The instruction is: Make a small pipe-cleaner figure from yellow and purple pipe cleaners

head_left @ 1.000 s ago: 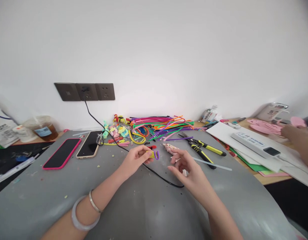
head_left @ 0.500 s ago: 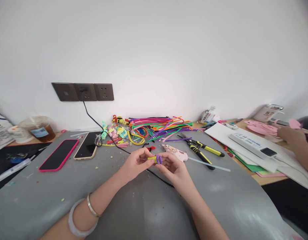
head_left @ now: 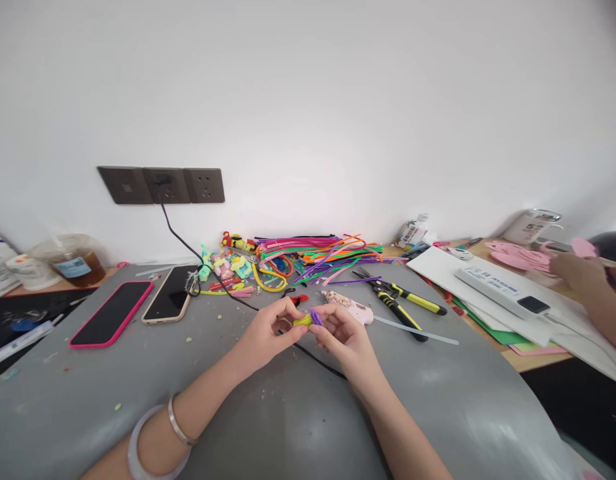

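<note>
My left hand (head_left: 268, 333) and my right hand (head_left: 344, 337) meet over the grey table (head_left: 268, 413). Together they pinch a small yellow and purple pipe-cleaner piece (head_left: 309, 319), the left on the yellow end, the right on the purple loop. A pink glue gun (head_left: 349, 306) lies just behind my right hand, and its black cord (head_left: 318, 357) runs under my hands. A heap of coloured pipe cleaners (head_left: 318, 253) lies by the wall.
Two phones (head_left: 113, 322) (head_left: 171, 301) lie at the left. Yellow-handled pliers (head_left: 405, 301) and a clear glue stick (head_left: 418, 331) lie at the right. A drink cup (head_left: 75, 261) stands far left. Another person's hand (head_left: 585, 273) works with pink cut-outs at the right edge.
My right hand came in from the right, empty, and closed on the purple end of the piece held by my left hand. Both hands stay together now.
</note>
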{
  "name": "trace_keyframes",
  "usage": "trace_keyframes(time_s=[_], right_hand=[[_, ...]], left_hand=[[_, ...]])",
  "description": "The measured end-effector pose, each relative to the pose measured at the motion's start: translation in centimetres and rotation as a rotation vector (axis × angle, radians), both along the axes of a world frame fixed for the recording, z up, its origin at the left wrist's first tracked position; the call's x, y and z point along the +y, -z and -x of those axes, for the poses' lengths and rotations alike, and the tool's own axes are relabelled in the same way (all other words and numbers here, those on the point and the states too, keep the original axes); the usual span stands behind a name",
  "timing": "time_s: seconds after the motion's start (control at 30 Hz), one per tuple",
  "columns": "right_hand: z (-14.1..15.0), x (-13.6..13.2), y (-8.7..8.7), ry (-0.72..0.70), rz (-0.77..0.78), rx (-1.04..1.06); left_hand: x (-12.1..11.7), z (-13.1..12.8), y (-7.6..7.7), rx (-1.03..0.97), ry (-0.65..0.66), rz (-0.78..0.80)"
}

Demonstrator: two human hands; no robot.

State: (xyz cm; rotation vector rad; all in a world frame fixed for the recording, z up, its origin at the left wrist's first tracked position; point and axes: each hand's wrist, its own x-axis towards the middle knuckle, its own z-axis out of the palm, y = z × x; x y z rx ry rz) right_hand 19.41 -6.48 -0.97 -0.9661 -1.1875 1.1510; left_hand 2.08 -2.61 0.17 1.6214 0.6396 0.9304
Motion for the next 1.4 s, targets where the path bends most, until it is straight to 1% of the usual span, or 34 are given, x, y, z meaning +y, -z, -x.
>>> trace_keyframes(time_s=[0.2, 0.4, 0.53, 0.67, 0.73, 0.9, 1.07, 1.2, 1.4], right_hand=[[0.1, 0.3, 1.1, 0.017, -0.017, 0.019], [0.3, 0.3, 2.0, 0.043, -0.037, 0.013], [0.4, 0.0, 1.5, 0.053, -0.041, 0.034], [0.2, -0.3, 0.4, 0.01, -0.06, 0.001], [0.1, -0.4, 0.1, 0.02, -0.078, -0.027], [0.3, -0.6, 0.4, 0.081, -0.089, -0.06], [0.8, -1.0, 0.7, 0.137, -0.077, -0.079], [0.9, -1.1, 0.6, 0.146, -0.07, -0.071], [0.8, -1.1, -0.2, 0.083, 0.018, -0.065]], left_hand=[[-0.2, -0.1, -0.3, 0.075, -0.06, -0.186], [0.0, 0.0, 0.1, 0.144, -0.134, -0.387], [0.0, 0.0, 0.2, 0.164, -0.167, -0.495], [-0.1, -0.1, 0.0, 0.173, -0.194, -0.515], [-0.1, -0.1, 0.1, 0.175, -0.204, -0.554], [-0.1, -0.1, 0.6, 0.181, -0.257, -0.754], [-0.2, 0.0, 0.5, 0.227, -0.305, -0.947], [-0.2, 0.1, 0.3, 0.269, -0.284, -1.06], [-0.5, 0.7, -0.1, 0.421, -0.259, -1.104]])
